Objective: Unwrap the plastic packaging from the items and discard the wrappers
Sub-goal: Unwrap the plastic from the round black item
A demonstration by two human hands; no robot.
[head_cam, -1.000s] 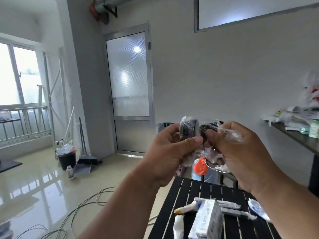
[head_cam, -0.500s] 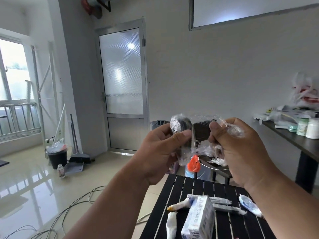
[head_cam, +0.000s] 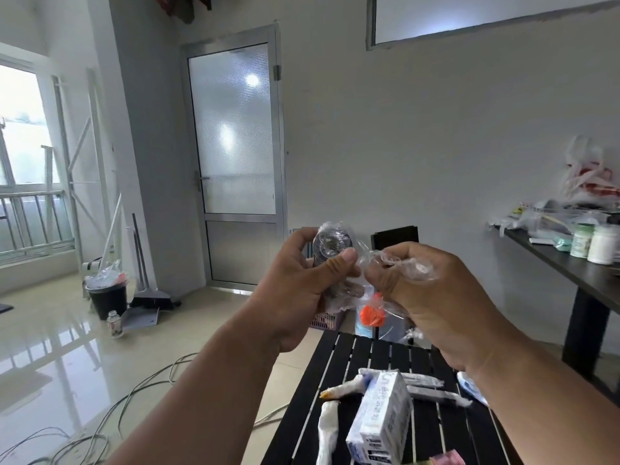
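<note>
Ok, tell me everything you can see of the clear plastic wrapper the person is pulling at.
The clear plastic wrapper is thin, crinkled and glossy. It still clings around the dark round item held up in the left hand, and stretches across to the right hand, which pinches a bunched wad of it. Loose folds hang below both hands, above the black slatted table.

A single head-worn wide-angle camera looks forward and slightly down across a room, close above the black slatted surface (head_cam: 422, 427) at the bottom edge of view. The hands (head_cam: 302, 290) rise just beyond that surface, near the lens. A frosted-glass door (head_cam: 235, 156) stands well beyond the surface, to its left.
</note>
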